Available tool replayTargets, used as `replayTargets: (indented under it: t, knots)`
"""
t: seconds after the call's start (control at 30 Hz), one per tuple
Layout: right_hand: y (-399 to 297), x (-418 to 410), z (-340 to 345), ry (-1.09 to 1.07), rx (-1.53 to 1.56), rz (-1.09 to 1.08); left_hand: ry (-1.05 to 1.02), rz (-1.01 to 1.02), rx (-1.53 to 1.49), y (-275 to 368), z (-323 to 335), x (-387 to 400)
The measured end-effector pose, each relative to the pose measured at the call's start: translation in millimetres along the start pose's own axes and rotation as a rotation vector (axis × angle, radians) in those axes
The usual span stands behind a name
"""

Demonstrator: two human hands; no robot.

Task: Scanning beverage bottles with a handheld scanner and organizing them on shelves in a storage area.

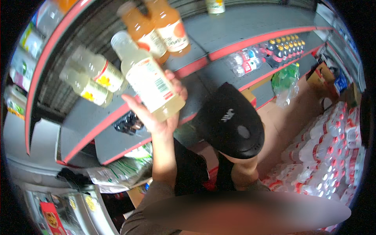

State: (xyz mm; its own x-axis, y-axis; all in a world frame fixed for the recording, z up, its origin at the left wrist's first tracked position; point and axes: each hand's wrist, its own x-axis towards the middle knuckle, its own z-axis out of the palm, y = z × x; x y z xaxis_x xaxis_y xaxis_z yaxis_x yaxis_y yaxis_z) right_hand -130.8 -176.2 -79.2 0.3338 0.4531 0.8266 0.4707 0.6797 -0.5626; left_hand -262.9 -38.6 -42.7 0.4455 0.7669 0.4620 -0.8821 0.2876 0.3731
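My left hand (160,117) holds a clear bottle of pale yellowish drink (152,85), its palm up and its fingers around the lower part. The bottle tilts, its white label with a barcode facing me. Two similar pale bottles (110,75) stand on the shelf to its left, and two orange drink bottles (171,32) stand just beyond it. My right forearm (245,173) reaches up to a black item with a white logo (232,120). That item covers most or all of my right hand, so its grip cannot be made out.
Grey shelves with red edges (235,48) curve around me. The lower shelf holds clear bottles (246,63) and dark bottles with yellow caps (283,48). Wrapped packs of water bottles (326,141) are stacked at right. A green plastic bag (286,77) hangs by the shelf. Cardboard boxes (321,76) stand beyond.
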Motion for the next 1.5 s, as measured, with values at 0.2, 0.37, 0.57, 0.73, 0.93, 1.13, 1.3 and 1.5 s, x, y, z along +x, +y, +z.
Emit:
replayTargets:
  t: [0.2,0.37,0.57,0.73,0.93,1.13,1.3,1.5]
  knots:
    - [57.5,-80.1,13.5,-0.009,-0.251,0.405,0.112,0.045,0.028,35.8,-39.1,-5.7]
    - [19.9,-33.6,51.0,-0.343,-0.492,0.394,0.029,-0.030,0.038,53.6,-53.6,-16.4]
    - [-2.7,-35.2,79.9,-0.204,-0.415,0.336,0.023,-0.053,0.113,64.5,-59.7,-21.3]
    - [8.5,-30.5,74.5,-0.295,-0.640,0.074,-0.078,-0.004,0.141,63.8,-64.8,-18.5]
    - [18.7,-27.3,68.9,-0.386,-0.890,-0.247,-0.164,0.054,0.161,69.9,-65.5,-18.1]
    - [18.8,-24.3,61.9,-0.452,-1.063,-0.335,-0.064,0.131,0.439,84.4,-70.2,-21.7]
    - [35.6,-51.3,47.4,-0.359,-0.747,-0.033,0.266,0.590,1.187,84.0,-35.8,-19.4]
    - [13.2,-28.0,68.2,-0.206,-0.330,0.075,0.472,1.262,1.604,88.6,-53.4,-6.3]
